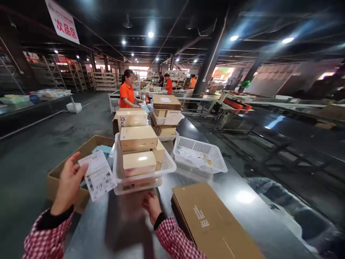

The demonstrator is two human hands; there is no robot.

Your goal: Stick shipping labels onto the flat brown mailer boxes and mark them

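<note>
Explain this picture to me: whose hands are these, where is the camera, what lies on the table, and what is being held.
The camera sits on a person's head, looking down at their own hands. The left hand holds a printed label sheet. The right hand rests at the near end of a white basket filled with tan boxes. On the metal table also lie a stack of flat cardboard and a second white basket with papers. Other workers in orange stand farther back.
</note>
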